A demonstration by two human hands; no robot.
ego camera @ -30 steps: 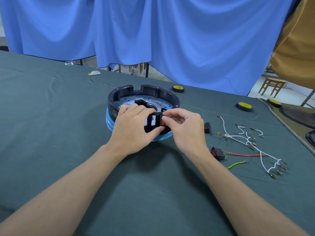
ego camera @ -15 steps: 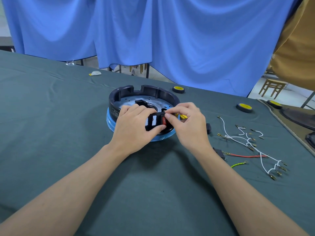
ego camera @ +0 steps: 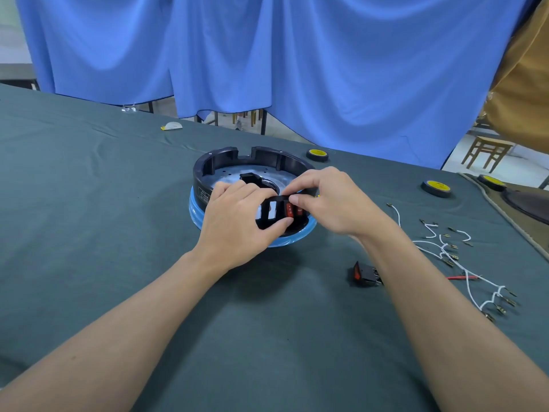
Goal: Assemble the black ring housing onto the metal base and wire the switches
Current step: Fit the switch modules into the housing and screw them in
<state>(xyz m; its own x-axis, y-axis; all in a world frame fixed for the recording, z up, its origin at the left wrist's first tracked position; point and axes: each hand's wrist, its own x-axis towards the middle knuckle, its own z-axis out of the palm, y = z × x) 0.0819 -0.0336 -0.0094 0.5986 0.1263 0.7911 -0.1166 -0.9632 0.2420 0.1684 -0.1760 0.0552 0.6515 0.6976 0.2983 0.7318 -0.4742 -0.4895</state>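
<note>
Worktop (ego camera: 89, 233), green-clothed, open nearside; left hand (ego camera: 234, 224) grips near rim of round black plastic ring housing (ego camera: 214, 165), right hand (ego camera: 332, 203) pinches red rocker switch (ego camera: 289, 210) there

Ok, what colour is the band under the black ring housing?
Light blue; the band shows clearest in the head view.

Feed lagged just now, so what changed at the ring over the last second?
The right hand shifted from the front of the ring to over its rim, pushing the red switch deeper into its slot. The left hand kept its grip on the ring; loose switch and wires stayed put.
</note>
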